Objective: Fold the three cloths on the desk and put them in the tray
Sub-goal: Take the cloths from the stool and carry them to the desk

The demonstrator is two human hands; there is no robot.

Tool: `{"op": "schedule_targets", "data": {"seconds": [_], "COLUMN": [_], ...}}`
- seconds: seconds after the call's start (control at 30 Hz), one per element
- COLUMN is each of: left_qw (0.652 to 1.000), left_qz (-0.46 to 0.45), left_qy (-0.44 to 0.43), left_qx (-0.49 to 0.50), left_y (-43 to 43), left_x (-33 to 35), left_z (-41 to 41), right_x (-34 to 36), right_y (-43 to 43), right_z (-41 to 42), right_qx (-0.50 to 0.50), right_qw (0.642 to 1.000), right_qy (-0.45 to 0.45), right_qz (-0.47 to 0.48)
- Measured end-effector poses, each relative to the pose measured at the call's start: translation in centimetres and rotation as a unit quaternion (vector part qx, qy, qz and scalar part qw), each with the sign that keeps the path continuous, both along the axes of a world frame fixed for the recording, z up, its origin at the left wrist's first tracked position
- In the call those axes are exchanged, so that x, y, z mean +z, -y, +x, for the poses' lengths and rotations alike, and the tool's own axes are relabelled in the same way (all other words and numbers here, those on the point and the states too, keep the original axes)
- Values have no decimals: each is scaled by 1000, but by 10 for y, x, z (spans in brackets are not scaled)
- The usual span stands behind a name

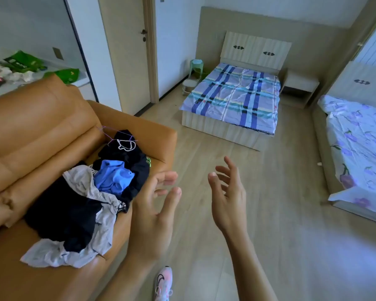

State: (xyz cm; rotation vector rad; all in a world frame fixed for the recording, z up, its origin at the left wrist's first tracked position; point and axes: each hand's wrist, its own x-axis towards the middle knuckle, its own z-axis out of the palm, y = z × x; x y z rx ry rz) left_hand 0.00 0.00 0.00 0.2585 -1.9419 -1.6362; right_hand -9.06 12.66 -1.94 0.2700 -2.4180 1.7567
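Clothes pile [89,198] long axis diagonal along sofa [37,127].

Bare left hand [159,205] and right hand [228,196], forearms without sleeves. No rings, no watch. Below, one sneaker [163,283], pale pink with white, dark swoosh marking, white laces.

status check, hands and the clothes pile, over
Left hand and right hand open, empty. Clothes pile unfolded on the sofa. No tray in view.
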Motion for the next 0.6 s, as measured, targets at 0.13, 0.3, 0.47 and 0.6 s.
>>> {"op": "schedule_targets", "data": {"seconds": [0.13,0.3,0.47,0.6], "left_qw": [999,996,993,990], "left_qz": [35,46,44,47], "left_qy": [7,22,49,59], "left_qx": [-19,-69,-96,-117], "left_y": [24,55,74,76], "left_x": [-6,-11,-8,-13], "left_z": [-63,-141,-201,-256], "right_x": [-3,-7,-14,-22], "right_y": [20,39,54,61], "right_z": [-50,-119,-168,-220], "right_qx": [5,-26,-25,-35], "right_qw": [1000,999,998,997], "right_qy": [16,19,40,59], "right_qz": [21,32,42,29]}}
